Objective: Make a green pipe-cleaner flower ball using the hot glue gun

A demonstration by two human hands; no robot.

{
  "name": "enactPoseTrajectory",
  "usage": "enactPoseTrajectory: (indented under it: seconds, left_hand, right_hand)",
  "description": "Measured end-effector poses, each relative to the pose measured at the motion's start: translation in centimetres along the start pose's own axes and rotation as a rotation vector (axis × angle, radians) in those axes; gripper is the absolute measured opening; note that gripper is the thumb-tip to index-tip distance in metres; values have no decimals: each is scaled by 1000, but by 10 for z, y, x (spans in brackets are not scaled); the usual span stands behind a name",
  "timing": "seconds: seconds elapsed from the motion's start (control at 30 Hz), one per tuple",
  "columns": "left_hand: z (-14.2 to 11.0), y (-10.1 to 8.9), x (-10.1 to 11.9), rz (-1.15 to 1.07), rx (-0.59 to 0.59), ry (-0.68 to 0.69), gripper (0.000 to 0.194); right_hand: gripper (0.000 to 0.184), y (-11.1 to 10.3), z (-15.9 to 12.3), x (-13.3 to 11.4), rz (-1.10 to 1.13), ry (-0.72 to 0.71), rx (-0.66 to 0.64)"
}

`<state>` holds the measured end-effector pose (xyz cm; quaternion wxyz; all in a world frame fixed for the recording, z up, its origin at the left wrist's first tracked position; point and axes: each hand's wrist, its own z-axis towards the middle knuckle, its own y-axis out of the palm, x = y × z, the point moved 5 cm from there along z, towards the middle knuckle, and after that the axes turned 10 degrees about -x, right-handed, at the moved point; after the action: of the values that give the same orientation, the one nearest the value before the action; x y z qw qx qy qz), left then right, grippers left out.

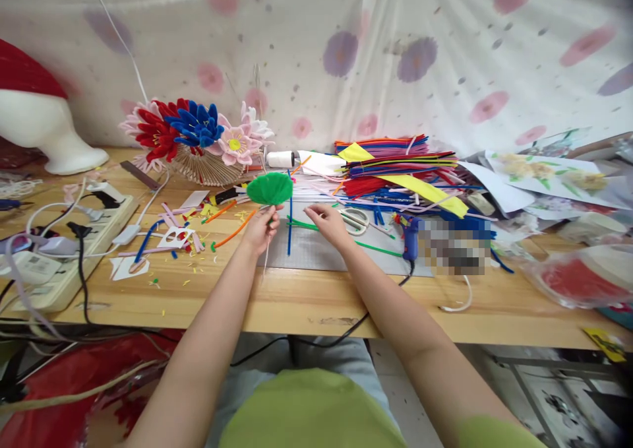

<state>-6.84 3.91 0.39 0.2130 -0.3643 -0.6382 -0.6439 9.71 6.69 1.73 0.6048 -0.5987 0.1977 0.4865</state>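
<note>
My left hand (262, 231) is closed in a pinch on the thin stem of a green fuzzy leaf (270, 189), round and shallow like a lotus leaf. A pale thin end of the stem hangs below the fingers. Just to the right, my right hand (326, 222) hovers over the grey mat (316, 256), its fingers loosely bent and apart, with nothing visible in them. A blue pipe cleaner (289, 227) stands out between the two hands. Green pipe cleaners (378, 249) and light-handled scissors (357, 221) lie close to my right hand.
A blue glue gun (410, 237) stands right of the mat. Behind are bundles of coloured pipe cleaners (400, 164) and a woven basket (210, 167) with fuzzy flowers (195, 126). Scraps litter the left, near a power strip (84, 250). Plastic bags (588, 273) crowd the right.
</note>
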Motion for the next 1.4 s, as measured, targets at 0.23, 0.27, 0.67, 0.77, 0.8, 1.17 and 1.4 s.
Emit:
enactPoseTrajectory:
  seconds: [0.23,0.27,0.67,0.77,0.8,1.17,1.4]
  left_hand:
    - [-5,16,-39,44,-139,-226,15]
    - [-5,13,-43,75,-127,-254,16]
    - [-12,23,-53,-272,-116,-507,29]
    - [-14,23,-54,-325,-94,-512,23]
    - [-15,22,-54,-333,-83,-507,21]
    - [-9,18,-60,-52,9,-345,14]
    - [-1,24,-45,24,-132,-280,24]
  right_hand:
    - [35,46,2,3,874,197,-320]
    - [34,50,0,5,953,195,-332]
    - [19,45,1,24,1242,191,-163]
    - [16,46,1,23,1250,201,-154]
    - [15,46,2,23,1253,205,-147]
    - [16,50,3,18,1259,220,-94]
    - [27,45,7,14,1097,174,-195]
